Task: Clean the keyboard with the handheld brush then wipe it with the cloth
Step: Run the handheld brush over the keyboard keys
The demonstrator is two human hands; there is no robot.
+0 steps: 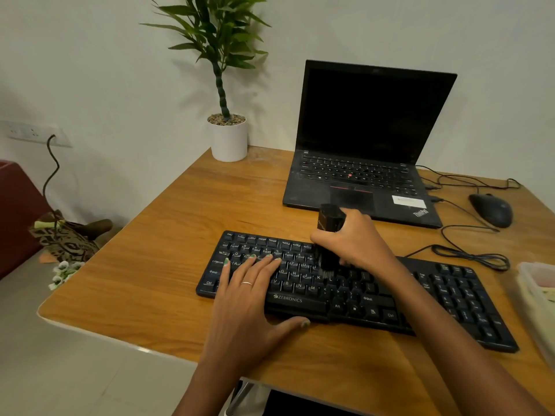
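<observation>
A black keyboard (450,298) lies across the wooden desk (168,265). My right hand (357,238) grips a black handheld brush (329,223) upright, with its bristle end down on the keys near the middle of the keyboard. My left hand (249,295) lies flat on the keyboard's left half, fingers straight over the keys and the thumb along the front edge. No cloth is in view.
An open black laptop (369,145) stands behind the keyboard. A potted plant (228,136) sits at the back left, a black mouse (491,210) and loose cables (471,253) at the right. A plastic container (537,298) is at the right edge.
</observation>
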